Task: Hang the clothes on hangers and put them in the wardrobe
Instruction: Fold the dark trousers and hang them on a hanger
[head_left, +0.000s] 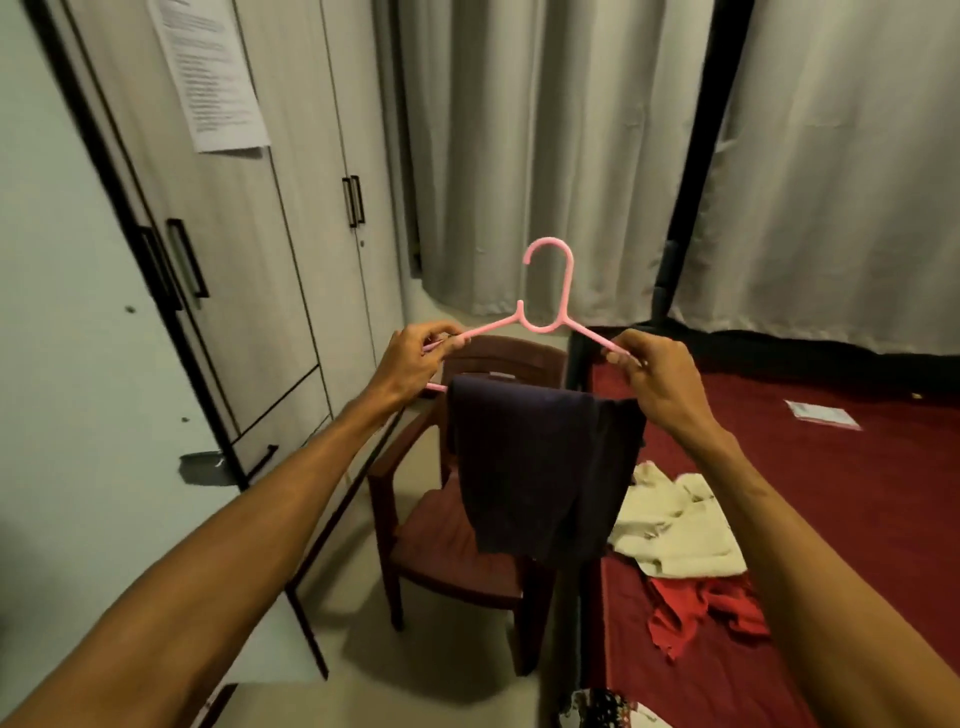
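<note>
1. A person's two bare arms reach forward and hold a pink plastic hanger (541, 327) at the centre of the view, hook pointing up toward 12 o'clock.
2. The left hand (415, 358) pinches the hanger's left shoulder arm between thumb and curled fingers. The right hand (654, 374) pinches the right shoulder arm the same way.
3. A dark purple garment (540, 467) is folded over the hanger's lower bar and hangs down toward 6 o'clock, in front of a brown wooden chair (467, 566).
4. The wardrobe (234, 260) stands at 10 o'clock, well apart from the hanger. The doors with black handles look closed, and a printed sheet (213, 73) is stuck on one.
5. A bed with a dark red cover (831, 467) fills 3 to 5 o'clock. On it, near 4 o'clock, lie a crumpled cream cloth (675, 525) and, touching it, a red garment (701, 608).
6. A patterned cloth (597, 712) shows at the bottom edge near 6 o'clock.
7. Pale curtains (545, 156) hang from 12 to 2 o'clock.
8. Progress, as a judgement: one garment appears to be on its hanger but is not yet in the wardrobe, and the clothes on the bed remain unhung, so most of the task is left.
</note>
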